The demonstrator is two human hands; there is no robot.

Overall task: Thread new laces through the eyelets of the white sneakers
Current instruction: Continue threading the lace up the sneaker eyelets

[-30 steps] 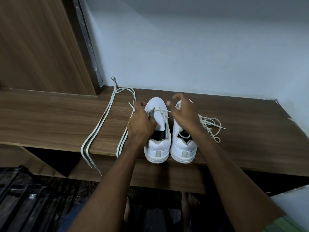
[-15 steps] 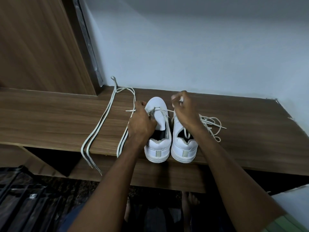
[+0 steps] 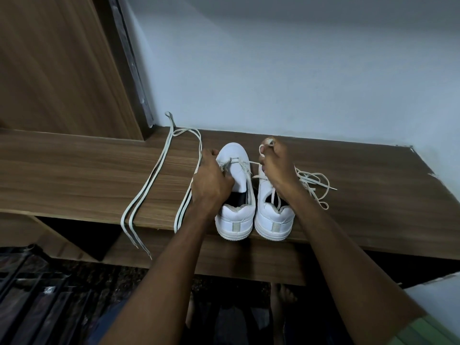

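Two white sneakers stand side by side, heels toward me, at the front edge of a wooden shelf (image 3: 74,170). My left hand (image 3: 211,180) grips the left sneaker (image 3: 235,210) at its eyelet row. My right hand (image 3: 276,168) pinches a thin white lace (image 3: 263,148) and holds it up over the right sneaker (image 3: 273,217); the lace runs across to the left sneaker's top eyelets. A long flat lace (image 3: 159,170) lies folded to the left of the shoes, its ends hanging over the shelf edge.
A tangle of thin old lace (image 3: 313,185) lies on the shelf right of the right sneaker. A white wall (image 3: 273,70) backs the shelf and a wooden panel (image 3: 49,70) rises at the left. My bare feet (image 3: 281,295) show below on the dark floor.
My right hand has lifted away from the left sneaker, drawing the thin lace up and back toward the wall. My left hand has stayed on the left sneaker.
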